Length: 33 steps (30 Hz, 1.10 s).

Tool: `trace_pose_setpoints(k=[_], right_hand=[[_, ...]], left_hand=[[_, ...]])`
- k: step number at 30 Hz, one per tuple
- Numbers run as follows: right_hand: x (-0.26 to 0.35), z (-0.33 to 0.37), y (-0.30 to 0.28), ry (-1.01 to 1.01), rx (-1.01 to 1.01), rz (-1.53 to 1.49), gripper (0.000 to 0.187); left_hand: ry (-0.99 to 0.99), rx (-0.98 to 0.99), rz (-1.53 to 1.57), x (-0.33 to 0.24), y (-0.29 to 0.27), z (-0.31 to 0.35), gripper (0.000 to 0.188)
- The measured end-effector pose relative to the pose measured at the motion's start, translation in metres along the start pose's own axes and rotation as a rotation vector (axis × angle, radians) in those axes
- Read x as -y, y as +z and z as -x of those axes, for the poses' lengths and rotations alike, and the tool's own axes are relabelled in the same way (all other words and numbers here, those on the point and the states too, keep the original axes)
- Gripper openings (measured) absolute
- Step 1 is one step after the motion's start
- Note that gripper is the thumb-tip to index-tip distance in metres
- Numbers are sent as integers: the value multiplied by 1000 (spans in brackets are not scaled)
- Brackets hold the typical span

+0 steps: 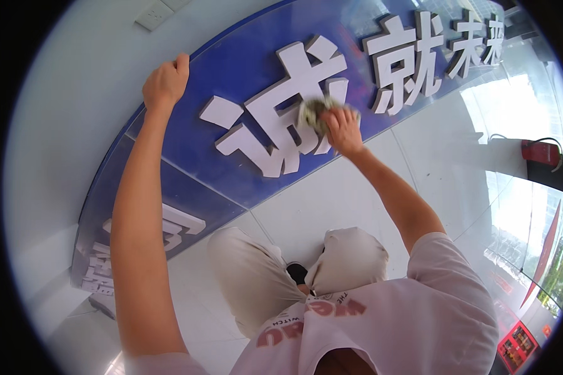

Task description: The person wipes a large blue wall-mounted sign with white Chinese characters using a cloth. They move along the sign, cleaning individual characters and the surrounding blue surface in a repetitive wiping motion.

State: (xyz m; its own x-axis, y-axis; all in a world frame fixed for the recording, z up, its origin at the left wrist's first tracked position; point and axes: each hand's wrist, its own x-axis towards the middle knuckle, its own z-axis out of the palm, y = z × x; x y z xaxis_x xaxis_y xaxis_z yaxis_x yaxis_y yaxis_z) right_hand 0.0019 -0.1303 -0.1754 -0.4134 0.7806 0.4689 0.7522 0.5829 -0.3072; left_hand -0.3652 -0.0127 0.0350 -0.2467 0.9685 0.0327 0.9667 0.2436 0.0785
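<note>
From my end, I see the cloth bunched under my right hand, fingers together and clamped on it, against a white letter of the blue board; my left hand's fingers curl at the board's far edge, whether gripping it I cannot tell. Pale floor lies on the board's near side, a wall with a socket beyond it. Right of the board hangs an extinguisher, and my left forearm hides part of its left end.
</note>
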Motion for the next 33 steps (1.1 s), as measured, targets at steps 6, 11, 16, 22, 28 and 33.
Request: trace_pose_setpoints(k=[6, 11, 16, 22, 28, 33], right_hand=[[-6, 188, -33, 842, 441, -221, 40], [54, 69, -62, 683, 77, -465, 45], [73, -39, -29, 312, -170, -337, 50], [84, -36, -22, 495, 248, -196, 55], [70, 50, 24, 804, 271, -316, 58], [68, 55, -1, 832, 529, -279, 55]], left_hand=[[13, -13, 13, -2, -1, -3, 63], [1, 9, -15, 9, 1, 1, 64], [4, 8, -17, 1, 3, -4, 64], [-7, 5, -30, 7, 2, 0, 65], [19, 19, 13, 1, 3, -3, 66], [13, 46, 15, 2, 0, -1, 66]])
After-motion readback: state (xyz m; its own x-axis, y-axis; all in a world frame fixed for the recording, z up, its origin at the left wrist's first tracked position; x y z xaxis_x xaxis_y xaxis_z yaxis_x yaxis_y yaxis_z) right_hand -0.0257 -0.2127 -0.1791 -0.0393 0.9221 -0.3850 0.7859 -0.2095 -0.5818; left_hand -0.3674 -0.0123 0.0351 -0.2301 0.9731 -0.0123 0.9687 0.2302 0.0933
